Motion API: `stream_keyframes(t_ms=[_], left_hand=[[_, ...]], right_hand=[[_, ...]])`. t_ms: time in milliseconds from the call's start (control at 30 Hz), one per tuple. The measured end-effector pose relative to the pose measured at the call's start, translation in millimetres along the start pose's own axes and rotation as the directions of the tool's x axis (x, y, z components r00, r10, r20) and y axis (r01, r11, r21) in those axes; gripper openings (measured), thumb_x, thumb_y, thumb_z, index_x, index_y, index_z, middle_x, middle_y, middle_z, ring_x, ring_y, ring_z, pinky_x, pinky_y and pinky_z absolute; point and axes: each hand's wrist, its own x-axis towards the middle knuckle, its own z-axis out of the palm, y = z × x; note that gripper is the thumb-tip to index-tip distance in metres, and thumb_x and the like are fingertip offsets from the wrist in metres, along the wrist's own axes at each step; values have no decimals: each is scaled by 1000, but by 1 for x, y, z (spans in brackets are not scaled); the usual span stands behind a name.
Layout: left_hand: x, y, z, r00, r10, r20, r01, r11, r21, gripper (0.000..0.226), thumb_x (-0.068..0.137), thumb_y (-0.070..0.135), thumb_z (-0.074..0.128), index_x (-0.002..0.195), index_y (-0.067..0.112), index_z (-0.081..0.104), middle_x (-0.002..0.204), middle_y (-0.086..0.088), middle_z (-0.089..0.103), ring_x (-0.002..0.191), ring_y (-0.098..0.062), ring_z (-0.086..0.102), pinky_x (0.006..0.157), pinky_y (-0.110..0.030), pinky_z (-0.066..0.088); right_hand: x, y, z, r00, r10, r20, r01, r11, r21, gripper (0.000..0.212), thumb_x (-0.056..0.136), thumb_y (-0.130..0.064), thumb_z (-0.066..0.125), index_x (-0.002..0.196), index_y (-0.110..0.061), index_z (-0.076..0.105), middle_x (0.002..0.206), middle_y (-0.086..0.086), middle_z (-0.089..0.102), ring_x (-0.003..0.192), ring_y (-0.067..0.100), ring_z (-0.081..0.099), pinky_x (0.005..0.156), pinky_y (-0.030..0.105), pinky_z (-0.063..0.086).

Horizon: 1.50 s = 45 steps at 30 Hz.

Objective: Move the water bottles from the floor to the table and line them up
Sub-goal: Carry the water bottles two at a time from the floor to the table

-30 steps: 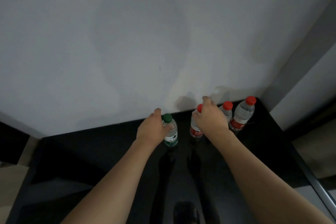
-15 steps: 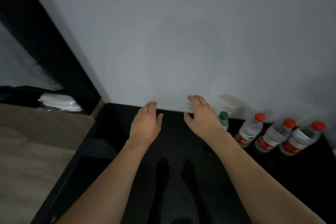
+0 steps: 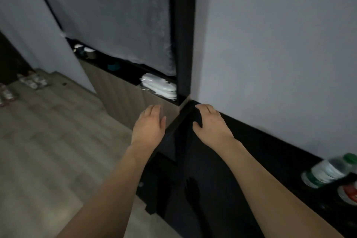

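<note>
Both hands (image 3: pixel 148 125) left the green-capped bottle (image 3: pixel 328 170), apparently far right.

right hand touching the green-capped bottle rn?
Apart. The head view shows the open right hand near the black table's left corner, with bare tabletop between it and the green-capped clear plastic bottle at the right edge.
</note>
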Motion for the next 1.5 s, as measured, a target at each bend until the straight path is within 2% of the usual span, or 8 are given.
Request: stream_keyframes(t_ms=[167, 333, 600, 800, 1133, 1500], left_hand=[[-26, -125, -68, 986, -152, -72, 155, 987, 43, 48, 99, 25, 53, 141, 2, 48, 141, -18, 51, 125, -37, 50, 106, -43, 39], [-62, -229, -130, 947, -287, -145, 301, 949, 90, 48, 101, 30, 48, 143, 7, 45, 145, -13, 49, 127, -34, 48, 105, -43, 40], [-114, -329, -212, 875, -412, -256, 452, 884, 122, 47, 100, 27, 52, 141, 4, 49, 142, -15, 51, 127, -35, 49, 106, -42, 38], [-130, -391, -250, 815, -483, -321, 540, 834, 115, 47, 99, 25, 54, 140, 3, 50, 141, -16, 52, 126, -36, 51, 106, -43, 38], [-68, -520, -275, 782, -538, -314, 596, 793, 127, 47, 101, 29, 50, 142, 6, 48, 142, -13, 52, 126, -32, 50, 106, -41, 39], [28, -681, -344, 764, -550, -337, 627, 757, 186, 45, 99, 29, 51, 139, 6, 50, 140, -14, 53, 121, -35, 53, 101, -43, 43]], right_hand=[[25, -122, 63, 983, -161, 92, 161, 987, 13, 57, 94, -30, 52, 146, -17, 33, 147, 2, 33, 132, 25, 37, 109, 38, 35], [36, -229, 114, 953, -277, 124, 272, 961, 60, 56, 94, -32, 52, 145, -19, 34, 146, -2, 34, 125, 23, 42, 104, 37, 39], [45, -358, 166, 884, -446, 142, 433, 895, 109, 55, 91, -27, 54, 143, -16, 38, 145, 2, 38, 126, 26, 43, 104, 38, 37], [65, -428, 206, 819, -538, 199, 522, 843, 131, 55, 92, -27, 53, 143, -14, 38, 146, 3, 36, 131, 25, 38, 108, 36, 32], [161, -534, 299, 774, -584, 243, 565, 811, 149, 55, 89, -25, 56, 141, -12, 42, 144, 6, 41, 131, 26, 40, 109, 34, 30], [285, -675, 378, 732, -630, 260, 606, 776, 176, 54, 92, -29, 54, 142, -15, 39, 146, 4, 38, 131, 24, 39, 106, 31, 29]])
